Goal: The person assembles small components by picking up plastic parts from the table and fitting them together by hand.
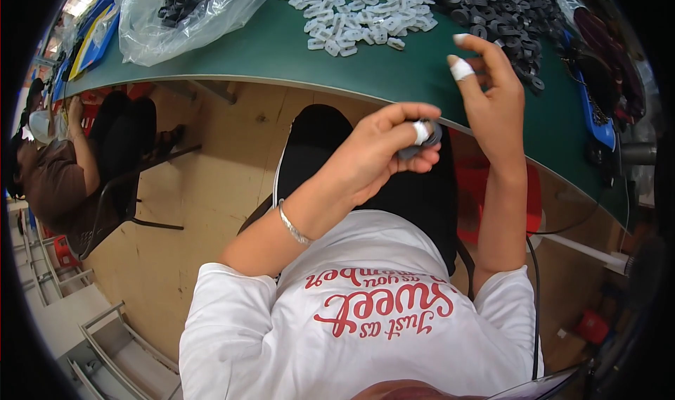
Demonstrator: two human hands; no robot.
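Observation:
My left hand (380, 143), with white tape on its thumb, is closed around a small dark grey ring-shaped part (434, 134) just off the table's front edge, above my lap. The fingers hide much of that part. To its right, my right hand (492, 87) is raised over the edge of the green table (281, 45), thumb and forefinger apart with nothing visible between them. White tape wraps those two fingertips. Farther back lies a heap of small white plastic pieces (358, 13), and beside it a pile of dark grey round parts (492, 16).
A clear plastic bag (148, 37) with black parts inside lies at the back left. Blue trays (601, 129) line the right side. A red stool or bin (517, 196) stands below the table. On the left, another person (56, 182) sits on a chair.

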